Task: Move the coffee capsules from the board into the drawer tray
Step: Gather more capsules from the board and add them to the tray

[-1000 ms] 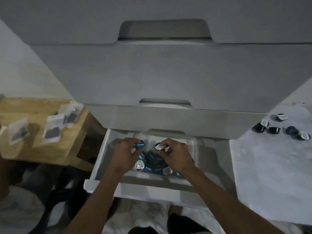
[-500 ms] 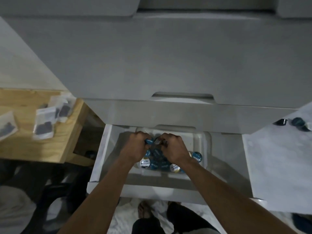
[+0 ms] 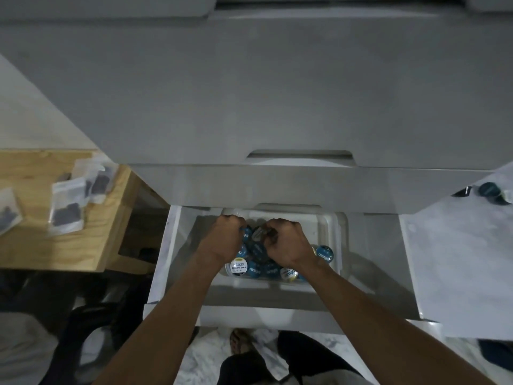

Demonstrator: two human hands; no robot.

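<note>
Left hand: left hand [image 3: 222, 240] curled, fingers around a blue capsule [image 3: 246, 234].
Right hand: right hand [image 3: 288, 243] curled, pinching a dark capsule [image 3: 261, 234].
Pose: both forearms reach into the open drawer [image 3: 172, 245], knuckles up, over the tray [image 3: 329, 226].
Tray: heaped capsules [image 3: 254, 269].
Around: the board [image 3: 458, 259] at right with capsules at its far edge [image 3: 490, 190]; a wooden table [image 3: 36, 245] with sachets [image 3: 66, 207] at left.
</note>
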